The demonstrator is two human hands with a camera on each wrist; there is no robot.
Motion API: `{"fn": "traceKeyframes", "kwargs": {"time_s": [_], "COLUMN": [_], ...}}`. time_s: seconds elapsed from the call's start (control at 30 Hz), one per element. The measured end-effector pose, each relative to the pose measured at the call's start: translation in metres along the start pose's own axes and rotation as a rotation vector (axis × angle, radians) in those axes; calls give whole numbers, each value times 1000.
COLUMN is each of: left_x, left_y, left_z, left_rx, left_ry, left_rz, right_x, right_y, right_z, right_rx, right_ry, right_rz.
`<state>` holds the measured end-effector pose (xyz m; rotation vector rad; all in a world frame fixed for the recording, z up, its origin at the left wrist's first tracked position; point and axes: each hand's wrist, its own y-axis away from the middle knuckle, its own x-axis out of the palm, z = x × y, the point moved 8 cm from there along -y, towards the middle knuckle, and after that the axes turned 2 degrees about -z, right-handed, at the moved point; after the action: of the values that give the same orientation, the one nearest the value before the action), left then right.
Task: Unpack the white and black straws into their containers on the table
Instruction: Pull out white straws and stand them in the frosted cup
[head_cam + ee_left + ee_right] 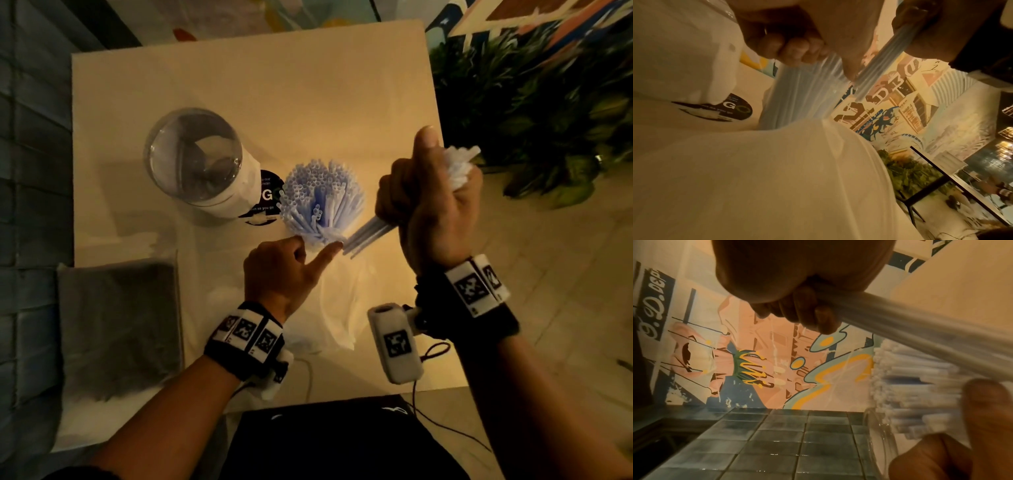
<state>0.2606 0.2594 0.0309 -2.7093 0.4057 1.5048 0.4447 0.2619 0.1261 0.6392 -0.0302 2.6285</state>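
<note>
The person's right hand (435, 202) has its fingers curled tight round a small handful of thin white plastic straws (368, 231), thumb up, held slantwise above the pale square table (239, 85). The left hand (284, 274) wraps its fingers round the base of a big fanned bundle of white straws (320, 198) standing in a crumpled clear plastic bag (337, 308). Just left stands a clear glass jar (197, 161), and a flat dark packet (120, 329) lies at the near left corner.

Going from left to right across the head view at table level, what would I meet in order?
Dark packet → clear glass jar → fanned bunch of white straws, gripped at its base by the left hand → right hand gripping a smaller bundle of white straws → green plants.
</note>
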Motion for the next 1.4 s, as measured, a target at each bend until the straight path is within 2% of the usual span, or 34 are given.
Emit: {"fn": "traceKeyframes", "kwargs": {"time_s": [0.13, 0.33, 0.53, 0.63, 0.7, 0.8, 0.87, 0.93, 1.03, 1.1, 1.17, 1.27, 1.4], "left_x": [-5, 6, 4, 9, 12, 18, 20, 23, 32, 37, 40, 39, 43], "left_y": [-5, -2, 8, 10, 11, 8, 5, 1, -4, -9, -17, -30, -45], "left_z": [9, 18, 22, 25, 31, 42, 49, 53, 58, 59, 57, 45, 37], "left_rx": [-57, -85, 63, 65, 21, -144, -225, -245, -225, -179, -124, -9, 37], "left_ry": [2, -39, 79, 84, 90, 120, 157, 197, 331, 510, 634, 685, 662], "left_rz": [-35, 64, -28, -18, 12, 110, 121, 108, 75, 50, 53, 108, 204], "right_x": [10, 23, 31, 34, 35, 29, 25, 25, 13, -6, -31, -62, -64], "right_y": [-8, -11, -16, -21, -19, -12, -8, -6, -8, -8, -6, -3, -8], "right_z": [-3, -15, 1, 0, -11, -26, -28, -22, -21, -30, -50, -85, -132], "right_rx": [-70, -108, -168, -180, -162, -157, -187, -235, -279, -252, -160, -13, 84], "right_ry": [-25, 109, 93, 123, 211, 437, 530, 588, 770, 891, 974, 1100, 1177], "right_rz": [-2, 69, 48, 44, 61, 76, 84, 129, 275, 363, 435, 505, 563]}}
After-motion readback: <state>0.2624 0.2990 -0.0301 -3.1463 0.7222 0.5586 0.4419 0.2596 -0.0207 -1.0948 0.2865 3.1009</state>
